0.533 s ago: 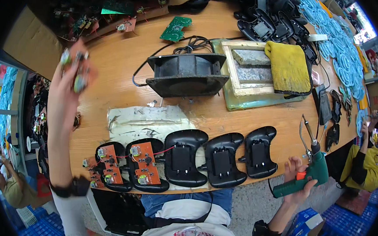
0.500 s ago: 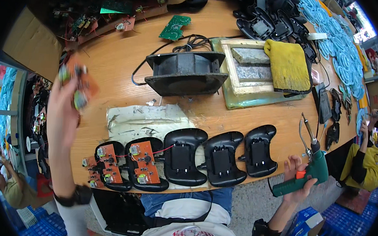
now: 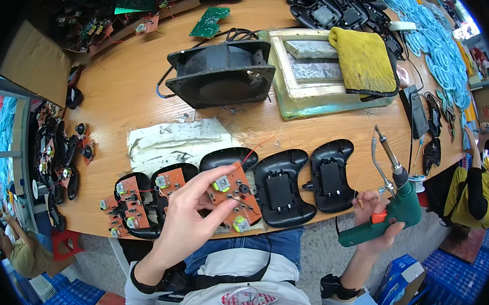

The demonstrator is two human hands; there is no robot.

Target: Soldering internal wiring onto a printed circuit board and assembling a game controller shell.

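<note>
My left hand pinches an orange circuit board by its left edge, just above the third black game controller shell in a row. A thin red wire sticks up from the board, which hides most of that shell. My right hand is wrapped round the handle of a green soldering gun with an orange trigger. Its metal tip and curved feed tube point up and away from me. Two shells with bare battery boxes, one in the middle and one farther right, lie face down. Orange boards sit on the left shells.
A black square fan stands behind the row, beside a wooden-framed tray bearing grey blocks and a yellow cloth. Crumpled pale sheet lies under the shells. Blue cable coils cover the far right; another person sits there.
My left hand has brought the orange board from the far left over to the third shell. The soldering gun stays in my right hand, slightly shifted. The view has moved a little.
</note>
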